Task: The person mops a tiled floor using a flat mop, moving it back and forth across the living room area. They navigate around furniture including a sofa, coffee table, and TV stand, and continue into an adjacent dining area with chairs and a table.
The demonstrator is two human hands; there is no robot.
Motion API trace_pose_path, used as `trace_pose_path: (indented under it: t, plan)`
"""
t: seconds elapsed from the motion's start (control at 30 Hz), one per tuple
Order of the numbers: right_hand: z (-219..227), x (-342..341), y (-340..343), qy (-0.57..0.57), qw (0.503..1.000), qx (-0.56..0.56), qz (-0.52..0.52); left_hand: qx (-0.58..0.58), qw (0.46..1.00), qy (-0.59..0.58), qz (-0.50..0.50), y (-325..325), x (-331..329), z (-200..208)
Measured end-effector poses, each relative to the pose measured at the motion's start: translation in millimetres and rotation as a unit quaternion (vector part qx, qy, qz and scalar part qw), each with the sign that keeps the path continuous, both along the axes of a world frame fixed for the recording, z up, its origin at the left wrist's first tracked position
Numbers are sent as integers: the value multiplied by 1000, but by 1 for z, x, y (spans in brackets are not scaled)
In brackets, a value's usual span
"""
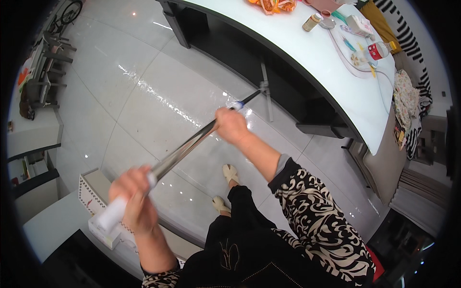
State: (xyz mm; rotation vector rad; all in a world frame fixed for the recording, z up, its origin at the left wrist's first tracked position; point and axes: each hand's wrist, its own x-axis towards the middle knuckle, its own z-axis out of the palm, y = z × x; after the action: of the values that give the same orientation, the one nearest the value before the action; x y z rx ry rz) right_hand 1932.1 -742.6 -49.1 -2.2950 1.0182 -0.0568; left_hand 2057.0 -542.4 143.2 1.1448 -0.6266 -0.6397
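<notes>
A long mop point(185, 150) runs slantwise across the view, with a silver pole and a white grip at its near end. My left hand point(137, 197) is closed round that white grip, slightly smeared by motion. Farther along the pole, my right hand point(231, 126) wraps it just behind a blue and white collar. Past the collar, a dark rod leads to a narrow grey mop head point(266, 91), partly under the table's edge.
The white-topped table point(307, 62) with a dark base curves along the upper right, bearing a bottle point(379, 50), a small jar point(312, 22) and an orange bag point(273, 6). White boxes point(94, 189) stand lower left. Glossy grey tiles point(139, 96) cover the floor; a sofa point(379, 168) is at right.
</notes>
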Motion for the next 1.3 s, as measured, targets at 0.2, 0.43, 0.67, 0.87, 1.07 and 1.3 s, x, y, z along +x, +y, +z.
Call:
trace_pose_path:
  t: [0.2, 0.43, 0.67, 0.87, 1.07, 1.3]
  plan:
    - [59, 1, 38, -1, 994, 7, 107, -108, 992, -61, 14, 48, 3, 63]
    - [-37, -77, -80, 147, 987, -64, -18, -44, 997, -16, -67, -47, -56, -89]
    - [-86, -16, -84, 40, 997, -51, 36, -14, 998, -58, -6, -31, -31, -94]
    - [-10, 106, 22, 20, 974, -46, 221, 67, 987, -87, 118, 66, 24, 9]
    - [64, 76, 94, -28, 982, 27, 185, 26, 979, -127, 158, 117, 27, 69]
    - [52, -36, 142, 137, 984, 107, 38, 5, 997, 79, -1, 106, 20, 30]
